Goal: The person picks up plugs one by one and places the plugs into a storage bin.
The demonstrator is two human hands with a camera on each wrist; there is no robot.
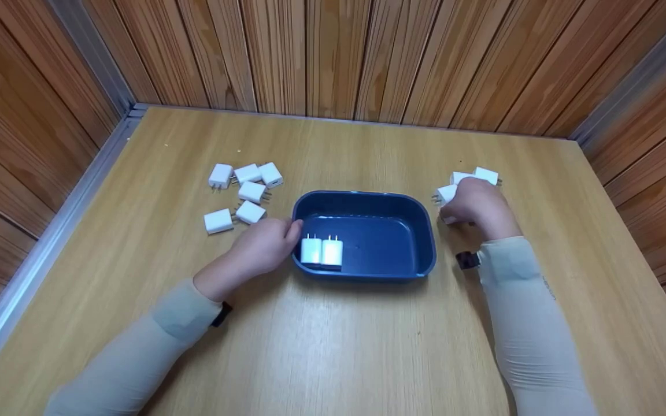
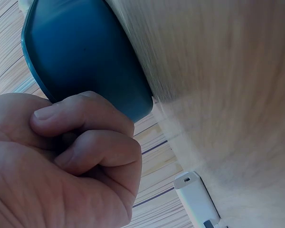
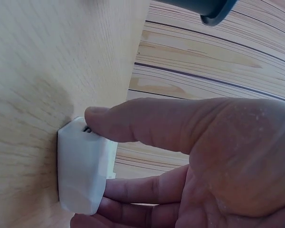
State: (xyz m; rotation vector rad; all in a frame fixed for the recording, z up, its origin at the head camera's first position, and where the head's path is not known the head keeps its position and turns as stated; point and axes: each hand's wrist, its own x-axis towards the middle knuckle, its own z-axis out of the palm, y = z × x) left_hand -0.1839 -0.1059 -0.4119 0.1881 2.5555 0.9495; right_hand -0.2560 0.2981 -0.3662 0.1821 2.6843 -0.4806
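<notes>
A blue plastic tub (image 1: 367,276) stands mid-table, with two white wall chargers (image 1: 332,252) side by side in its near left corner, prongs pointing away. My left hand (image 1: 261,245) grips the tub's left end, thumb at the rim; in the left wrist view the fingers curl beside the tub wall (image 2: 85,52). To the right of the tub, my right hand (image 1: 477,205) reaches down into a small cluster of white chargers (image 1: 486,175). The right wrist view shows its thumb and fingers pinching one white charger (image 3: 80,166) at the tabletop. The hand partly hides this cluster in the head view.
Several more white chargers (image 1: 251,192) lie loosely grouped left of the tub, close to the left hand, prongs turned various ways. Wood-plank walls (image 1: 333,58) border the table (image 1: 356,346) at the back and sides.
</notes>
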